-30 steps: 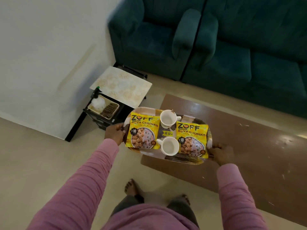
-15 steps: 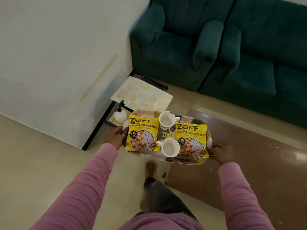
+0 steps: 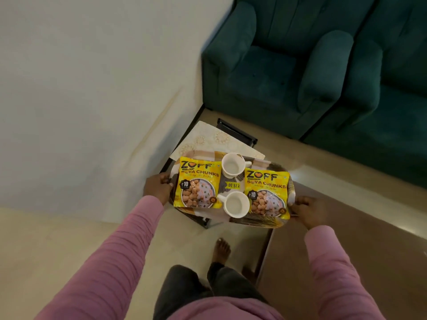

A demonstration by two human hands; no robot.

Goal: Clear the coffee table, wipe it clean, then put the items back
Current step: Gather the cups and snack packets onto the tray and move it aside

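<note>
A person in pink sleeves holds a tray level in front of the body, one hand at each short end. The left hand grips the left rim, its fingers curled over the edge. The right hand grips the right rim, its fingers also curled round it.

Four things lie on the tray. A yellow snack packet lies flat on the left side and a second packet of the same kind lies on the right. Between them stand two white cups, both upright: the far cup with its handle pointing right, and the near cup with its handle pointing left (each touches a packet edge). A small price sticker shows on the tray between the cups.

The tray hangs in front of a small side table with a pale patterned top, which stands by the wall; whether the tray touches it cannot be told. The brown coffee tabletop lies to the right, just under the right hand. A bare foot stands on the beige floor. A dark green armchair and a matching sofa stand beyond.
</note>
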